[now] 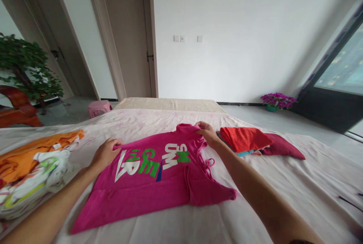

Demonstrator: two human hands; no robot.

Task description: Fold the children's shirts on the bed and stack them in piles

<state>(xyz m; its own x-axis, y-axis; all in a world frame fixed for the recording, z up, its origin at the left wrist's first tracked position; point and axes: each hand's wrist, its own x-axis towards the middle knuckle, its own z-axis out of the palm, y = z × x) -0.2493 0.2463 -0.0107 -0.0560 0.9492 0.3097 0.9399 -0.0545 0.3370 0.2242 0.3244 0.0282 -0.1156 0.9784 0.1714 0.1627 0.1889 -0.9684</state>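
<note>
A bright pink T-shirt (170,183) with white, green and blue printed letters lies sideways across the bed. The near long edge is folded over, and one sleeve lies on top toward me. My left hand (107,152) pinches the shirt's far edge near the hem. My right hand (206,130) grips the cloth at the far shoulder, beside the collar. A small tied string hangs at the shirt's right side. Some fingertips of both hands are hidden by the cloth and the hands themselves.
Right of the shirt sits a stack of folded red clothes (245,139). Orange and white garments (53,168) are heaped at the left. Beyond the pale bed sheet (153,119) stand a pink stool (100,108), a potted plant with purple flowers (278,101) and a white wall.
</note>
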